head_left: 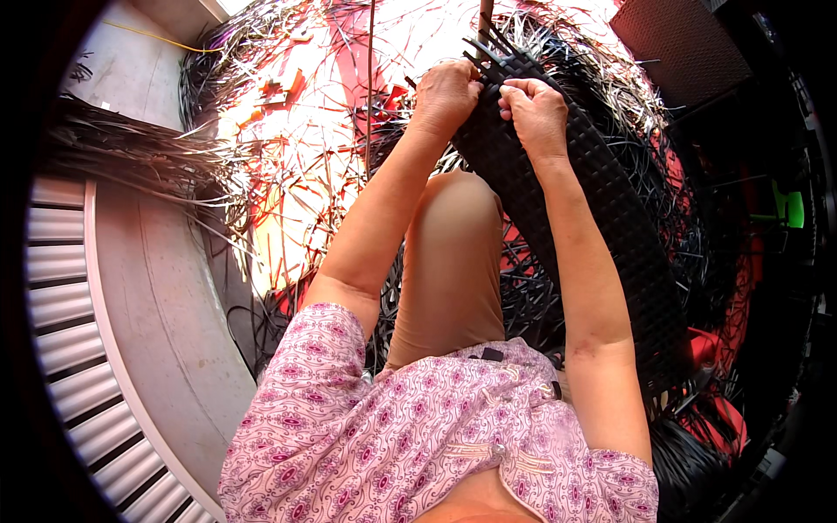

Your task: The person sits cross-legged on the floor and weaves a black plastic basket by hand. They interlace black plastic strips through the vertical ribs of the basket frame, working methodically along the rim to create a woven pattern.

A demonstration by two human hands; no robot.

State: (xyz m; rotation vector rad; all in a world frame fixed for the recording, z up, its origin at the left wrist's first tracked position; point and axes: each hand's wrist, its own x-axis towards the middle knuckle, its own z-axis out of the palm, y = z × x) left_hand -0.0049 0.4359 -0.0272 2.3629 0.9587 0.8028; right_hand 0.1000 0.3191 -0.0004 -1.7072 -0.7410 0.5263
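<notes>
A long black woven panel [602, 209] of flat plastic strips slants from the top middle down past my right forearm. Loose strip ends [495, 45] stick out from its far end. My left hand [446, 96] is closed at the left corner of that end, fingertips pinching a black strip against the weave. Just to its right, my right hand [536, 113] is also closed, thumb and forefinger pinched on a black strip over the panel. The strips between the fingers are small and partly hidden. My raised knee [453, 235] is beside the panel.
Tangled black strips [532, 296] cover much of the red floor. A thick strip bundle [148, 148] lies at the left, above a white slatted frame [78, 305]. A thin upright rod [370, 96] stands left of my hands. A brown woven block [676, 48] is far right.
</notes>
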